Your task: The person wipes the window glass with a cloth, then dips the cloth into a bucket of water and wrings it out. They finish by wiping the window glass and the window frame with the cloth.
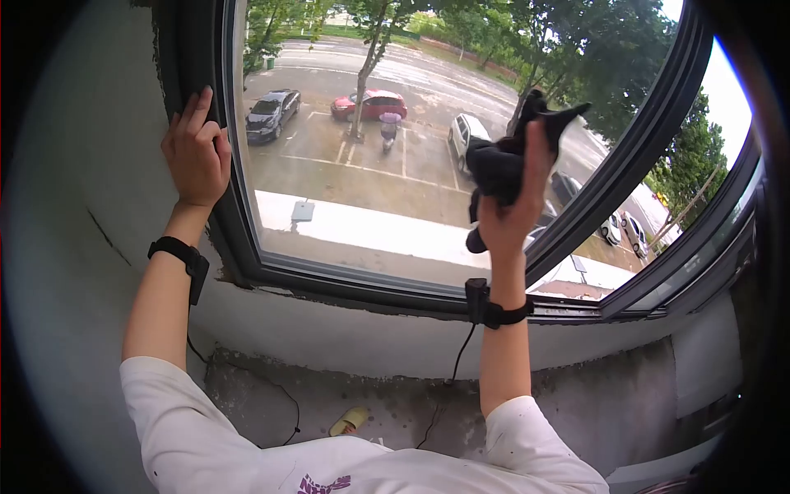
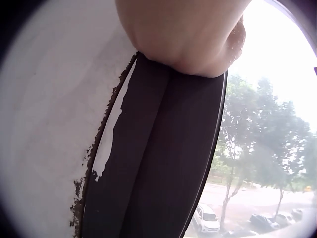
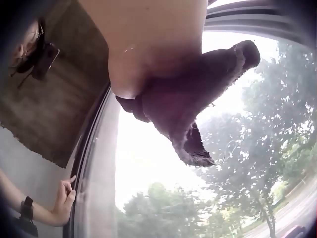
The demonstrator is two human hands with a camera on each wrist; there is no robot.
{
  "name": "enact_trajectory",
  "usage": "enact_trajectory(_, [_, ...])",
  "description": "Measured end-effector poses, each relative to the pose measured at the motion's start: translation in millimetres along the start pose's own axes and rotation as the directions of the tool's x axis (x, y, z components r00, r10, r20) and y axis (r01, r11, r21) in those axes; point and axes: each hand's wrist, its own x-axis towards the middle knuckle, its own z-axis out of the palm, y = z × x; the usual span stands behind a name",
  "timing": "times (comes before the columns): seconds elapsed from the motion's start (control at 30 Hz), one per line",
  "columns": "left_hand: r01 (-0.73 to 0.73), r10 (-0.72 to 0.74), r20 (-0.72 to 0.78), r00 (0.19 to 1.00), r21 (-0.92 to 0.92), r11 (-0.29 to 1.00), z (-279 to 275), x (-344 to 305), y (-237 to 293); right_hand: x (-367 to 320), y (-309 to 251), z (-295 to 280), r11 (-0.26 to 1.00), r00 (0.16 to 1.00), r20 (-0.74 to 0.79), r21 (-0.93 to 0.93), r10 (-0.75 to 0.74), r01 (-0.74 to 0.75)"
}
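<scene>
A bunched black cloth (image 1: 500,165) is held in my right hand (image 1: 514,210), up in front of the window glass (image 1: 329,198) at its right side. Folds of the cloth stick out past the fingers and hide part of them. In the right wrist view the cloth (image 3: 178,106) looks dark purple, with a frayed pale edge and a loose thread. My left hand (image 1: 199,160) rests on the dark window frame (image 1: 247,247) at the left, fingers pointing up along it. From the left wrist, the heel of that hand (image 2: 183,39) lies over the frame (image 2: 168,148).
A sliding sash edge (image 1: 634,140) runs down right of the cloth. Rough plaster wall (image 1: 82,181) borders the frame at left. Below the sill are a concrete floor (image 1: 329,387), thin cables and a yellow slipper (image 1: 350,420). Outside stand trees and parked cars (image 1: 370,104).
</scene>
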Motion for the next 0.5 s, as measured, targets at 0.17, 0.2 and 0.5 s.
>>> enact_trajectory(0.17, [-0.007, 0.007, 0.003, 1.0, -0.039, 0.999, -1, -2, -5, -60, -64, 71, 0.96, 0.829, 0.485, 0.136, -0.28, 0.245])
enact_trajectory(0.2, [-0.023, 0.022, -0.013, 1.0, -0.037, 0.999, -1, -1, -6, -85, -62, 77, 0.956, 0.833, 0.468, 0.134, -0.294, 0.262])
enact_trajectory(0.5, [0.002, -0.006, -0.054, 0.999, -0.075, 0.997, 1, -3, -8, -137, 40, -52, 0.98, 0.907, 0.421, -0.186, 0.01, 0.076])
